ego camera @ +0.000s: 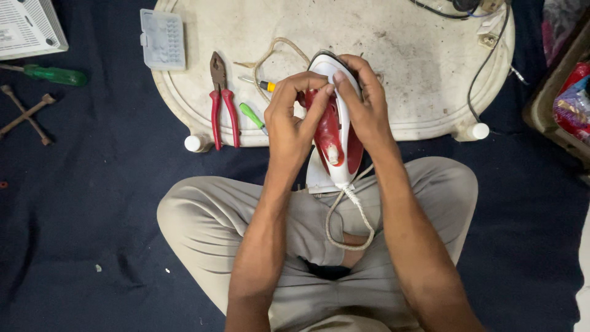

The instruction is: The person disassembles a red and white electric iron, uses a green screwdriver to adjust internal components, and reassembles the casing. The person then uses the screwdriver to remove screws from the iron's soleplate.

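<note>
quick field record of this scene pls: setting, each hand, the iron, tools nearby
setting: person sits cross-legged on dark blue cloth, at a white oval board
left hand: fingers pinch at the top of the red and white clothes iron
right hand: wraps the iron's front end from the other side
iron: held between both hands, cord looping into the lap
on board: red-handled pliers, small green screwdriver, yellow-tipped screwdriver, clear plastic case
on cloth: large green screwdriver, cross-shaped wrench
</note>
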